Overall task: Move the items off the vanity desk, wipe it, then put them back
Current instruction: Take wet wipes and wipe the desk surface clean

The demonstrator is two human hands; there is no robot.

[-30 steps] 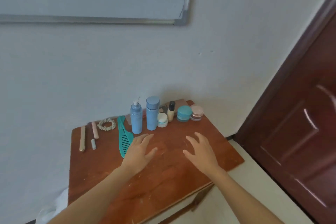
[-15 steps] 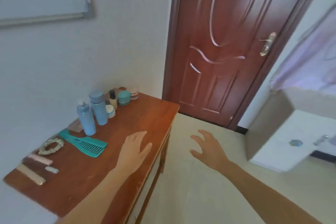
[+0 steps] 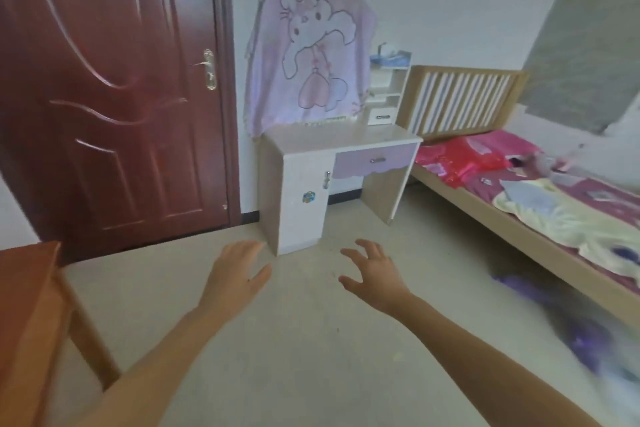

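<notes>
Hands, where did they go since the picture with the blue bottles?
The view swung right: the brown table shrank to a corner at the left edge, its bottles and comb gone from sight; the white vanity desk and bed came into view. The left hand and right hand moved off the tabletop to above the floor. Both stayed open and empty.

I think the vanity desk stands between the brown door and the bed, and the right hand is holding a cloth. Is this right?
Not quite. In the head view the right hand holds nothing; it is open and empty over the floor. The rest is right: the vanity desk stands between the brown door and the bed.
</notes>
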